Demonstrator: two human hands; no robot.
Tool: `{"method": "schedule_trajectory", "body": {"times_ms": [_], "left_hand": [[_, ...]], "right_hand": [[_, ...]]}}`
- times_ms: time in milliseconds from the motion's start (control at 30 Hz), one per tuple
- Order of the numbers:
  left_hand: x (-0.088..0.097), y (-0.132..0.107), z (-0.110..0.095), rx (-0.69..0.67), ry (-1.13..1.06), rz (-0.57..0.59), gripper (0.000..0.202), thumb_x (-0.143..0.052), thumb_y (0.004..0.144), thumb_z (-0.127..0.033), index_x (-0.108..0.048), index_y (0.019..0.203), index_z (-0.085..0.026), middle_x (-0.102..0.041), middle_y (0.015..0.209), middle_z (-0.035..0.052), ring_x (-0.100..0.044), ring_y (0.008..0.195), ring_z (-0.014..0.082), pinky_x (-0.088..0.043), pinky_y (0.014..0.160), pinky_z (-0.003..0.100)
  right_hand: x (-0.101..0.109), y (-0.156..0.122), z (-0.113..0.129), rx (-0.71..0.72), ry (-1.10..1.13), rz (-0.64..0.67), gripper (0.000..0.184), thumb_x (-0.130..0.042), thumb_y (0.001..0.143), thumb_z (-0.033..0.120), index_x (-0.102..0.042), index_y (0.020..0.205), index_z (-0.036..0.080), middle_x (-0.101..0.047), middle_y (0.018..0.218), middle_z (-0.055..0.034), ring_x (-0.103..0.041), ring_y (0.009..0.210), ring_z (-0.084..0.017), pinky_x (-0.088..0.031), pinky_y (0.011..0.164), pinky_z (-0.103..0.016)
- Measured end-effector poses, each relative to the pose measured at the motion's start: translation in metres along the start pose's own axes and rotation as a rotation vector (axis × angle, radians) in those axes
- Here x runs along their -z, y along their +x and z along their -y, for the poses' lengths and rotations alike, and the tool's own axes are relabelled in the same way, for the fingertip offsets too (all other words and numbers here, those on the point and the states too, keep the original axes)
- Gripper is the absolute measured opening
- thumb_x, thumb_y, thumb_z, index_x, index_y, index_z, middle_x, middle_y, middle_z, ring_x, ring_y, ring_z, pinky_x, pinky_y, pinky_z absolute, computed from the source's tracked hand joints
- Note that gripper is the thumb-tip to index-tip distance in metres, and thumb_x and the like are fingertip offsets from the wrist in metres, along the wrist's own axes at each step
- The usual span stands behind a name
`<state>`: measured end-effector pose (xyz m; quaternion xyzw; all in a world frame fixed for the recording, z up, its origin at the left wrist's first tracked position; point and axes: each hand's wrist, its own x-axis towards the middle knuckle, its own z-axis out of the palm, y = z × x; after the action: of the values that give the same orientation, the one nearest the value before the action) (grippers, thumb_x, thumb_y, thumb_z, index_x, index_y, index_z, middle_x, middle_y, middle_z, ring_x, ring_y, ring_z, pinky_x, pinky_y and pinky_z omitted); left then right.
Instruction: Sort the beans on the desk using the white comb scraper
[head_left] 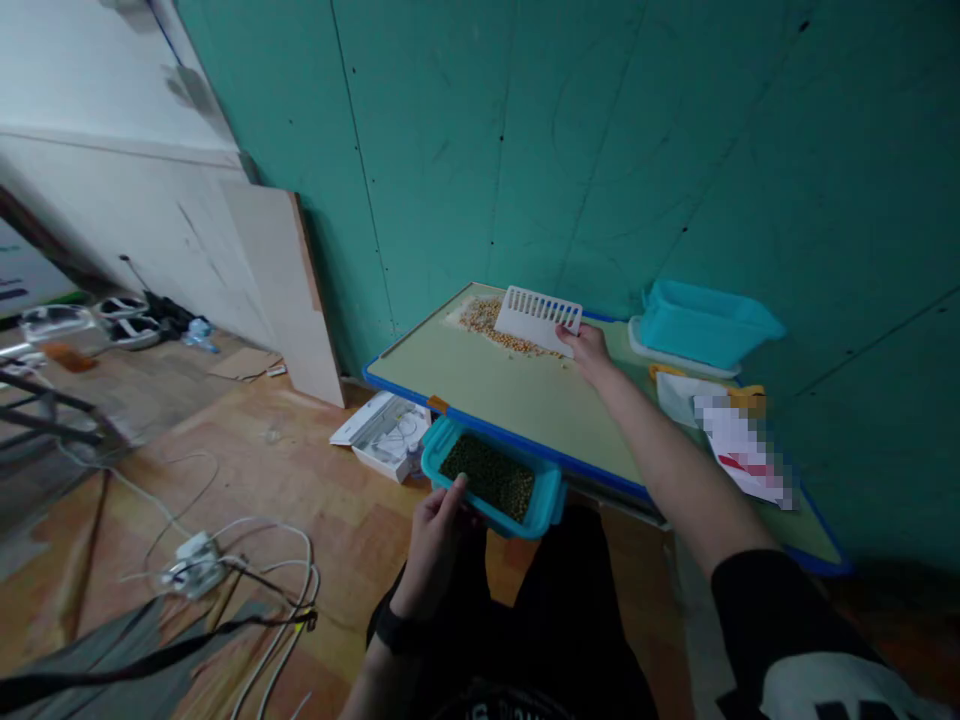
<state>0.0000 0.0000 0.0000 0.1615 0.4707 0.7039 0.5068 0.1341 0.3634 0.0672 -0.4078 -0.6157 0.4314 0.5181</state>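
My right hand (586,350) grips a white slotted scraper (531,325) by its right end, its row of slots toward the wall. The scraper stands over a spread of yellow corn-like kernels (480,318) on the pale table (480,380). With my left hand (441,508) I hold a turquoise plastic container (551,510) by its near rim, thumb on top and the other fingers underneath, mostly hidden. The container sits just below the table's blue front edge. Small dark green beans (484,468) fill its bottom, with some paler grains at the right.
A turquoise tub (701,325) rests on a white lid at the table's right, with a pouch (742,450) nearer me. An opened white box (390,435) lies on the floor under the table. Cables and a power strip (196,565) are on the floor at left.
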Motion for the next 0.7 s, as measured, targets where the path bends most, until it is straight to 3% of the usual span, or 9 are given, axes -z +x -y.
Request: {"method": "schedule_trajectory", "body": {"times_ms": [700], "left_hand": [[0.0018,0.0011,0.0004,-0.017,0.035,0.027,0.047,-0.079,0.073,-0.057,-0.062,0.058,-0.015,-0.061,0.053,0.0010,-0.057,0.050,0.0129,-0.045,0.052,0.024]], "right_hand": [[-0.0035,0.0000,0.0050,-0.014,0.000,-0.010,0.032,-0.081,0.065,0.040,-0.075,0.083,0.014,-0.076,0.085,-0.0067,-0.070,0.091,-0.025,-0.052,0.086,-0.039]]}}
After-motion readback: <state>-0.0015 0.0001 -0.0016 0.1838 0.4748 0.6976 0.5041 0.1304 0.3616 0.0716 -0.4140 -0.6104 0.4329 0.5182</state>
